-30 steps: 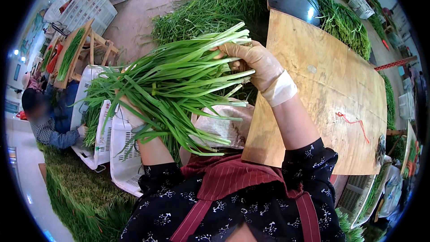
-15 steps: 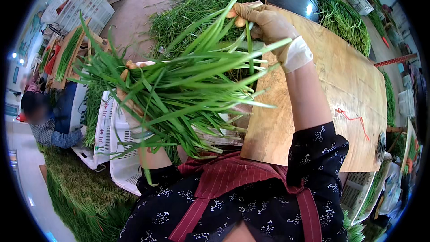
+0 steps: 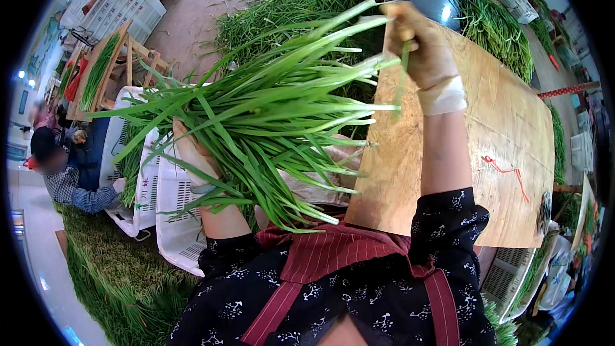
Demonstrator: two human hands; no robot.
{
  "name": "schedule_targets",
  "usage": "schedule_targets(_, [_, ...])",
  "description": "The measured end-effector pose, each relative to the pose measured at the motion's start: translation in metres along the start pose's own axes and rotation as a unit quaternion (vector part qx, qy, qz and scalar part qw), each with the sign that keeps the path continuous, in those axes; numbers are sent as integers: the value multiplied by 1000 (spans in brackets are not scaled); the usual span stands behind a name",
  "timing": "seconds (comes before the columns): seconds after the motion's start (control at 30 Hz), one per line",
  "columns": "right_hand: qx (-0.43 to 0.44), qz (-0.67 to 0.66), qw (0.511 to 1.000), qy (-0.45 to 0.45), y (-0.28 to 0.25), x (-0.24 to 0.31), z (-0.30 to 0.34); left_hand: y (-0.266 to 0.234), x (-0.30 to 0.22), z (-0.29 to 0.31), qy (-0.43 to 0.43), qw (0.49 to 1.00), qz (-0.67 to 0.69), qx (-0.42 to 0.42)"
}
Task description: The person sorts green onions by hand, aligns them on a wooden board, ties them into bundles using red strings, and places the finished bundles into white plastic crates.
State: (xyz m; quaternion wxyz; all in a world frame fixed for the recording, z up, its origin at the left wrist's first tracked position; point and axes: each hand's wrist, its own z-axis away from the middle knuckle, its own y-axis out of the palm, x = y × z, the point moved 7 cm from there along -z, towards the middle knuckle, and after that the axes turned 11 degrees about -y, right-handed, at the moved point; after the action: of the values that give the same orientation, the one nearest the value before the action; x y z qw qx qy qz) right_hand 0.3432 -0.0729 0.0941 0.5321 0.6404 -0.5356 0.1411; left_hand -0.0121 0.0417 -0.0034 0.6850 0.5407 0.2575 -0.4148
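Observation:
My left hand (image 3: 192,154), mostly covered by leaves, is closed around a thick bunch of garlic chives (image 3: 275,122). The long green leaves spread left, and the pale cut ends fan out to the right. Up by the top right of the bunch is my right hand (image 3: 426,48), in a tan glove with a white cuff. Its fingers are pinched together, with a thin green leaf (image 3: 400,83) hanging from them, smeared by motion. The pale tip of one long stalk comes close to these fingers; whether they touch it I cannot tell.
A wooden board (image 3: 474,134) lies to the right, a red string (image 3: 506,170) on it. Ahead is a large heap of greens (image 3: 295,19). White plastic crates (image 3: 176,243) stand at my left, beside a seated person (image 3: 90,195). More greens (image 3: 493,35) lie at the far right.
My right hand has moved right and slightly nearer, out from the top of the bunch, with a thin leaf. The bunch has turned a little, and its pale ends lie more evenly to the right.

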Motion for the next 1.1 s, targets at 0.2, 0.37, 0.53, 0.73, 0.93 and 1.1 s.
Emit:
schedule_targets(0.2, [-135, 310, 940, 50, -81, 15, 16, 16, 2, -5, -11, 994, 8, 108])
schedule_targets(0.37, [207, 466, 830, 227, 9, -28, 30, 16, 1, -9, -5, 992, 36, 124])
schedule_targets(0.53, [374, 411, 799, 230, 43, -71, 39, 24, 5, -15, -56, 977, 87, 187])
schedule_targets(0.73, [114, 130, 962, 210, 55, -78, 63, 27, 8, -21, -73, 974, 112, 183])
schedule_targets(0.93, [31, 41, 996, 78, 41, -28, 77, 11, 10, -40, -89, 978, 132, 133])
schedule_targets(1.1, [123, 123, 982, -75, 57, 44, 68, 19, 8, -35, -55, 972, 119, 193])
